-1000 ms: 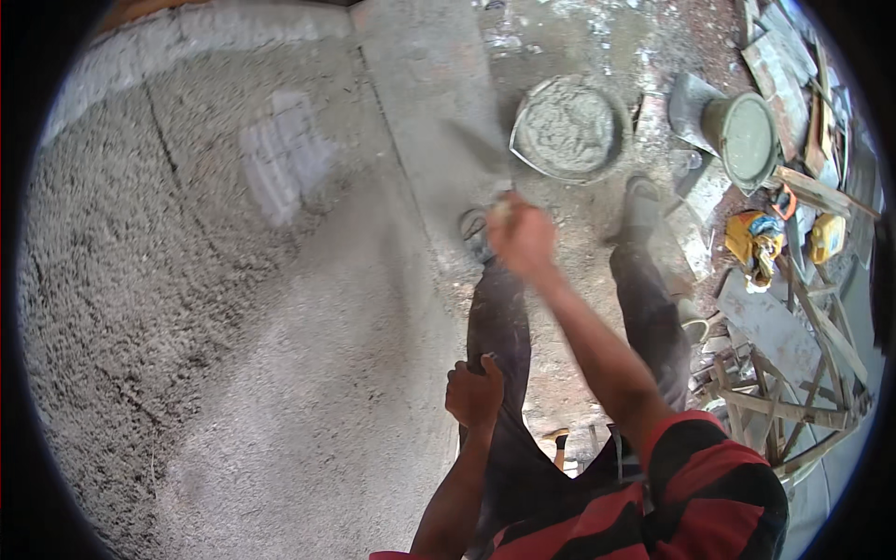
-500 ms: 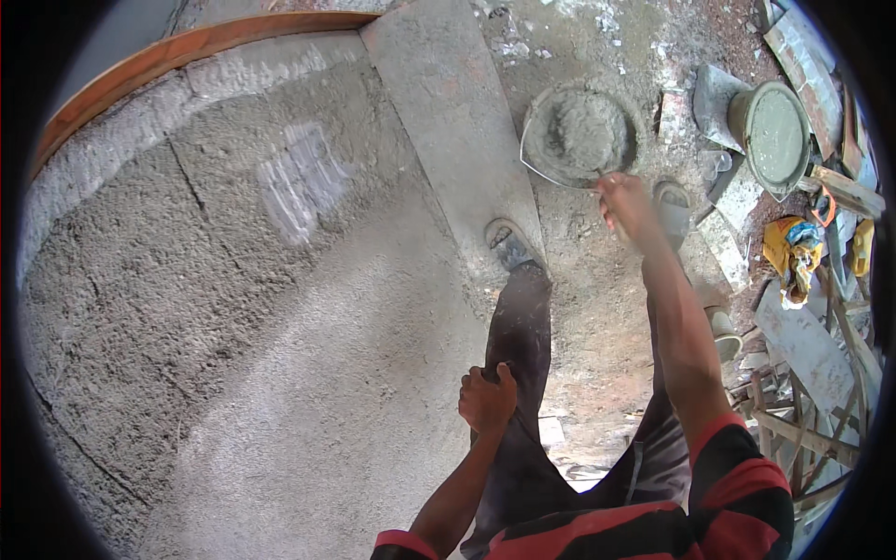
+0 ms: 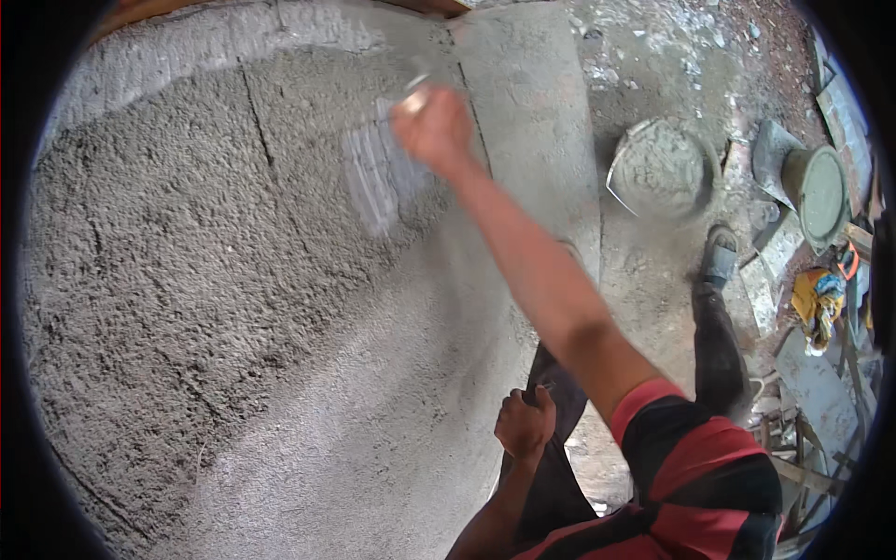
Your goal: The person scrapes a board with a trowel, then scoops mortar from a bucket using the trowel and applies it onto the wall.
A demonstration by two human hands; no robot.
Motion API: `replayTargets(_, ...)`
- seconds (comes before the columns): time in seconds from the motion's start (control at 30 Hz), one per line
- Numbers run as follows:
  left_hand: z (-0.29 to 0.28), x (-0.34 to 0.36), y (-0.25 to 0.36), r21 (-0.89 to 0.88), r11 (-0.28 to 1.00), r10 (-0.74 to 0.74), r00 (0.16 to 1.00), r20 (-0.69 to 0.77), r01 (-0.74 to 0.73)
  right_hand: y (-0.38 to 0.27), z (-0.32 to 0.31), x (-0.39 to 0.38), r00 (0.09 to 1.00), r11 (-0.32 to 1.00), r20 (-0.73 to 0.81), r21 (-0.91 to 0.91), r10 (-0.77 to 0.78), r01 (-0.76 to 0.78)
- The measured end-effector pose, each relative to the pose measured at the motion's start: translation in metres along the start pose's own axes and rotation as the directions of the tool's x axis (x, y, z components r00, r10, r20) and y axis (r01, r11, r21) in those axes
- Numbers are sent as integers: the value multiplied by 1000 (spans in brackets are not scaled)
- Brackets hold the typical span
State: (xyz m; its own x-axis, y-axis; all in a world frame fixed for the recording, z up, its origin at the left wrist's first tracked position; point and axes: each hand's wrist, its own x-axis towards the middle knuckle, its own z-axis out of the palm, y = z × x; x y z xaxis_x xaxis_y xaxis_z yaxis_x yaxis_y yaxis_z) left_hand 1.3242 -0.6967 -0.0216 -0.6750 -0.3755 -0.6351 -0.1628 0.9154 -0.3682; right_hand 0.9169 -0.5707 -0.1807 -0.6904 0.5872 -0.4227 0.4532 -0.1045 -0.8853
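My right hand (image 3: pixel 434 126) is stretched up and left over the rough grey mortar surface (image 3: pixel 187 252), shut on a small tool (image 3: pixel 415 93) that looks like a trowel, blurred by motion. Just below it is a pale streaked patch (image 3: pixel 373 177) in the mortar. My left hand (image 3: pixel 525 420) is closed low by my left thigh, fingers curled round something dark that I cannot make out. The bucket of wet grey mortar (image 3: pixel 665 168) stands right of my right hand, beside a smooth grey strip (image 3: pixel 523 75).
A second bucket (image 3: pixel 821 196) with grey contents stands at the right near a yellow crumpled bag (image 3: pixel 817 303), boards (image 3: pixel 789 378) and wooden scraps. My right foot (image 3: pixel 721 257) is on the debris-strewn floor. A wooden edging (image 3: pixel 420 5) runs along the top.
My right hand has moved from the mortar bucket up and left onto the mortar surface. The view has shifted, so the buckets appear further right and lower. My left hand stays by my thigh.
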Motion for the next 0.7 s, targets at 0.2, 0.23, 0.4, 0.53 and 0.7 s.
replayTargets(0.2, 2, -7, -5, -9, 999, 33, 995, 98, -33, 83, -149, -153, 1000, 967, 23, -255, -8, 13)
replayTargets(0.23, 3, -7, -4, 11, 1000, 21, 993, 118, -23, 104, -196, -158, 987, 894, 24, -428, 157, -132)
replayTargets(0.4, 6, -19, 16, 86, 996, 20, 994, 108, -29, 236, -372, -106, 953, 427, -234, -854, 192, -296)
replayTargets(0.53, 17, -19, 15, 80, 995, 58, 997, 45, -61, 278, -379, -57, 923, 640, -12, -717, 386, -277)
replayTargets(0.7, 14, -24, 8, 96, 992, 84, 996, -4, -83, 258, -394, -100, 810, 825, 196, 13, 552, -565)
